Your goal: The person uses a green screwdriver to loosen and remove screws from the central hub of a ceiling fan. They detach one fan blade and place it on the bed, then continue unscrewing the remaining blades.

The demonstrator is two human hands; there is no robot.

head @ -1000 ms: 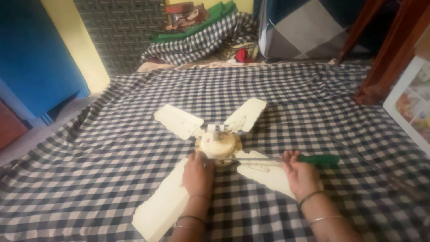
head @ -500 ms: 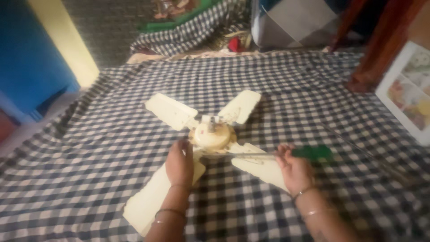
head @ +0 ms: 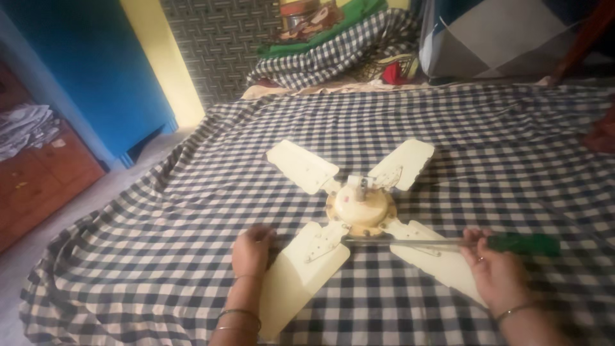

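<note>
A cream ceiling fan (head: pixel 360 206) with four short blades lies flat on a blue-and-white checked cloth (head: pixel 160 218). My left hand (head: pixel 251 250) rests on the cloth beside the near-left blade (head: pixel 301 272), fingers curled, nothing visibly in it. My right hand (head: pixel 498 274) lies over the near-right blade (head: pixel 435 259) and grips a long screwdriver (head: pixel 448 243) with a green handle. Its metal shaft points left, with the tip near the fan's round hub.
A pile of folded checked and green fabric (head: pixel 333 45) sits at the far edge. A blue and grey quilt (head: pixel 493 32) is at the back right. A blue cabinet (head: pixel 83 70) and a wooden drawer unit (head: pixel 38 173) stand left, off the cloth.
My left hand has come off the fan's hub and moved left onto the cloth beside the blade. The view has swung left. My right hand keeps hold of the screwdriver.
</note>
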